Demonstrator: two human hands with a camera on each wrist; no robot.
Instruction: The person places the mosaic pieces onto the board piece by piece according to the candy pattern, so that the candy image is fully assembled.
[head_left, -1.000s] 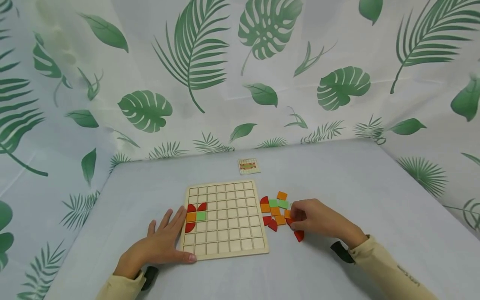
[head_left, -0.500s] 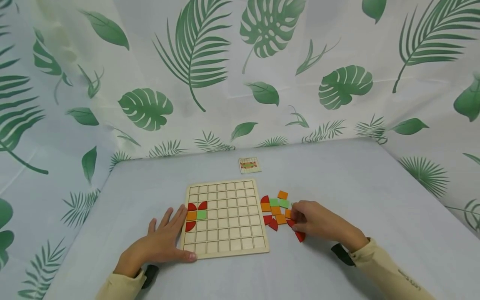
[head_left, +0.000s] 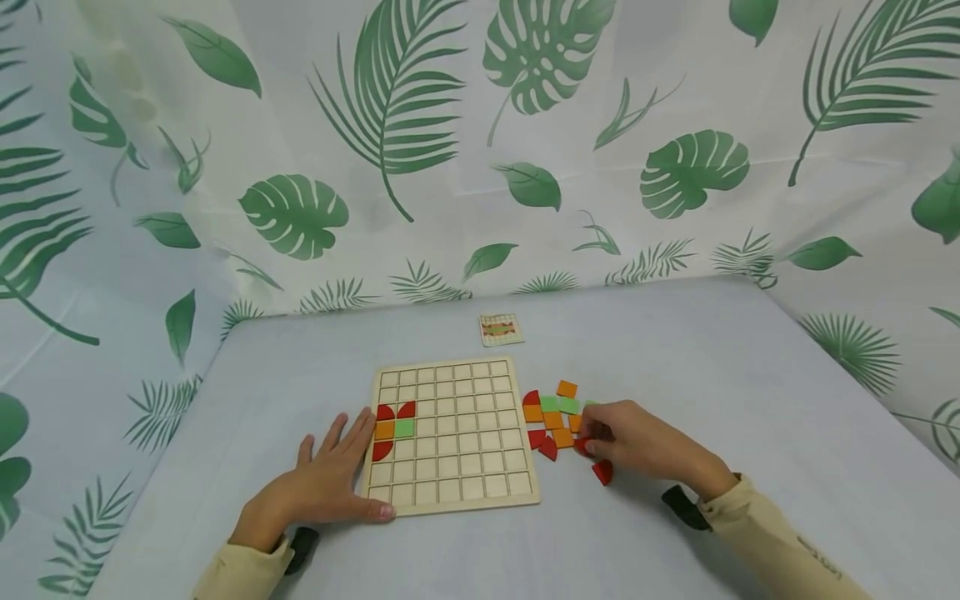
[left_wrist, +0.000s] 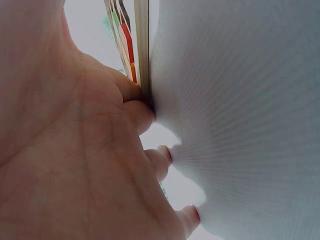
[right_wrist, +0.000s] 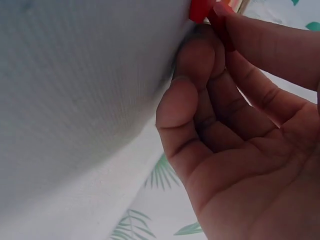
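Note:
My left hand (head_left: 322,487) lies with spread fingers along the left edge of a wooden grid board (head_left: 465,442), its thumb on the front left corner. In the board's left columns sit red quarter-circle tiles (head_left: 382,451), an orange square (head_left: 385,430) and a green square (head_left: 404,427). Right of the board, my right hand (head_left: 633,437) is at the near side of a pile of tiles. In the right wrist view its thumb and finger pinch a red tile (right_wrist: 223,32), tilted up, next to another red piece (right_wrist: 198,11). The fingers partly hide the held tile.
Loose orange squares (head_left: 562,437), green squares (head_left: 568,406) and red quarter-circles (head_left: 548,448) lie close together by the board's right edge. One red tile (head_left: 602,472) lies apart, nearer me. Behind the board is a small pattern card (head_left: 501,330). Leaf-print cloth (head_left: 300,217) rises behind the table.
My right hand has shifted slightly left, and a gap now shows between the near red tile and the red one by my fingertips. My left hand keeps its place on the board.

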